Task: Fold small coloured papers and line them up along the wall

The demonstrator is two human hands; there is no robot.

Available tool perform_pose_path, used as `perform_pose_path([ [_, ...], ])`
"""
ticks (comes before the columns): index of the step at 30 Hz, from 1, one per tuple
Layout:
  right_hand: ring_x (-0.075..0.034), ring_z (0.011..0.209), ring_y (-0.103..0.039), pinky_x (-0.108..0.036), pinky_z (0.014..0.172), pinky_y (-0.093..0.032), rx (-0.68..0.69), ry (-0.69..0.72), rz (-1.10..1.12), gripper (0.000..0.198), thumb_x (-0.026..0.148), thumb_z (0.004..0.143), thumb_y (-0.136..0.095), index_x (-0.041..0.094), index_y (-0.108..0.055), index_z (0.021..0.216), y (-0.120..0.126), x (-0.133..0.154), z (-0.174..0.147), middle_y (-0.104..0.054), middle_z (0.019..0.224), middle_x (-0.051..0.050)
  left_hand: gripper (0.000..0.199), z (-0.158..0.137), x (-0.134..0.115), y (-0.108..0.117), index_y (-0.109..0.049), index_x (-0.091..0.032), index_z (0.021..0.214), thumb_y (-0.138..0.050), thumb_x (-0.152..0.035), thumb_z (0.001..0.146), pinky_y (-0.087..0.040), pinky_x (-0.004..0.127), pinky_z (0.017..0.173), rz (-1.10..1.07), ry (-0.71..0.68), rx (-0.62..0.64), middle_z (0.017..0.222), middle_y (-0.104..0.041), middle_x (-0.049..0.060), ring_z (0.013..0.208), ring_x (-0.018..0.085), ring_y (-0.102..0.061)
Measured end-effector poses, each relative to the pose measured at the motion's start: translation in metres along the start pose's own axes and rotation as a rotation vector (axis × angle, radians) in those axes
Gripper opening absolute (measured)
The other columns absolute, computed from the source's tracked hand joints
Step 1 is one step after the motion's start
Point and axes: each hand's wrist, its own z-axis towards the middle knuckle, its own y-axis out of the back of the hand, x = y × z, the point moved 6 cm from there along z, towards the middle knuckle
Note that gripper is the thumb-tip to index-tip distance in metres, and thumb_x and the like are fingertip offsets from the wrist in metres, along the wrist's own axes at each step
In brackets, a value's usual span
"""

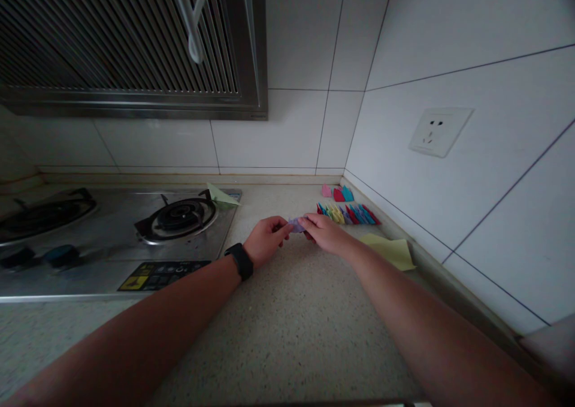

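Observation:
A small piece of purple paper (296,225) is held between my two hands above the countertop. My left hand (266,239), with a dark watch on its wrist, pinches the paper's left end. At its right end, the thumb and fingers of my right hand (327,232) are closed on it. Just beyond my right hand stands a row of folded paper pieces (350,214) in red, blue, yellow and purple. Behind that row lie a few more folded papers (338,193) in pink, red and teal. A yellow sheet of paper (390,251) lies partly behind my right forearm.
To the left is a gas stove (184,215) with burners and knobs, and a pale green paper (221,195) rests at its back right corner. A range hood (135,104) hangs above. The tiled right wall carries a socket (441,132). Speckled countertop (287,335) spreads below my hands.

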Motion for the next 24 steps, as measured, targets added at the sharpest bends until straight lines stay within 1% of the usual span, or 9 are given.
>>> perform_pose_path([
  [17,-0.012,0.055,-0.05,-0.025,0.054,-0.033,0.002,-0.004,-0.038,0.039,0.045,0.094,-0.036,0.018,-0.051,0.07,0.0013,0.003,-0.0014,-0.054,0.059,0.0,0.032,-0.0008,-0.0011,-0.0009,-0.056,-0.015,0.076,-0.053,-0.046,0.082,-0.035,0.021,0.048,0.013,0.005,0.006,0.063,-0.054,-0.001,0.051,0.008,-0.046],
  [24,-0.011,0.054,-0.049,-0.025,0.054,-0.033,0.004,-0.013,-0.039,0.04,0.046,0.094,-0.036,0.018,-0.051,0.07,0.0,-0.0009,-0.0008,-0.053,0.058,0.001,0.031,-0.0006,0.0009,-0.0013,-0.056,-0.015,0.077,-0.053,-0.046,0.082,-0.035,0.021,0.047,-0.003,-0.006,0.018,0.063,-0.054,-0.001,0.051,0.008,-0.047],
])
